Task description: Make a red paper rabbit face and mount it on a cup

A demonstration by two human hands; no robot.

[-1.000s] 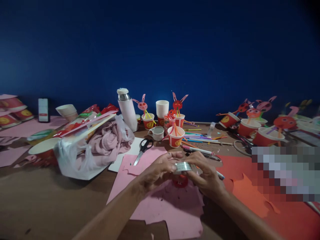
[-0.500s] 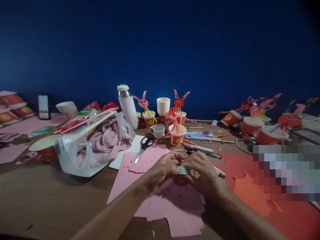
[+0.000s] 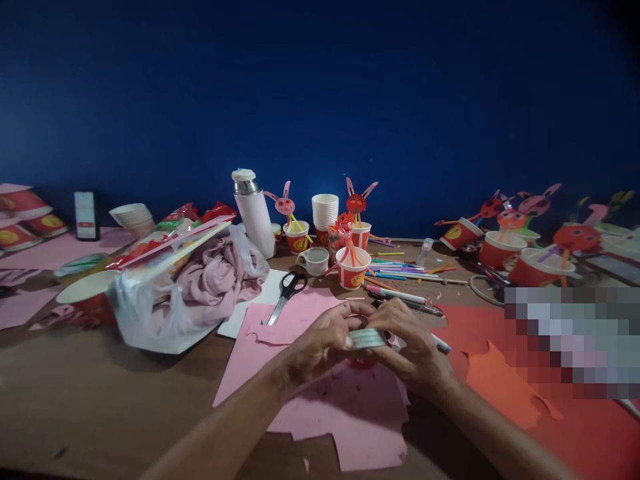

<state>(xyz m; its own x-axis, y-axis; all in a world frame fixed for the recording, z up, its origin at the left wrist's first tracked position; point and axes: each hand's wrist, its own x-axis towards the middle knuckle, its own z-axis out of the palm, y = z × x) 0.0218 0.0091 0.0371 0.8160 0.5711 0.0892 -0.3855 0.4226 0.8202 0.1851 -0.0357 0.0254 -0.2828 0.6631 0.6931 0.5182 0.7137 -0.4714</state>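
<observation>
Between both hands is a roll of pale tape (image 3: 368, 339), held above the pink paper (image 3: 345, 413). My left hand (image 3: 325, 340) has its thumb and fingers closed on the roll's left side. On the other side, my right hand (image 3: 413, 343) grips it, fingers curled over the top and thumb below. A small red piece (image 3: 361, 363) shows under the roll, mostly hidden. Black-handled scissors (image 3: 286, 293) lie beyond my left hand. Just past the hands stands a red and white paper cup (image 3: 353, 270) with straws and a red paper figure.
A plastic bag with pink cloth (image 3: 215, 273) and a pinkish flask (image 3: 254, 217) stand left. Straws (image 3: 400, 272) and markers (image 3: 400, 295) lie behind my right hand. Red paper (image 3: 590, 440) and orange paper (image 3: 500, 387) are on the right, below cups with paper figures (image 3: 543, 267).
The roll of tape has turned in my hands, so more of its rim shows. Both hands remain in nearly the same place; the view has shifted very slightly.
</observation>
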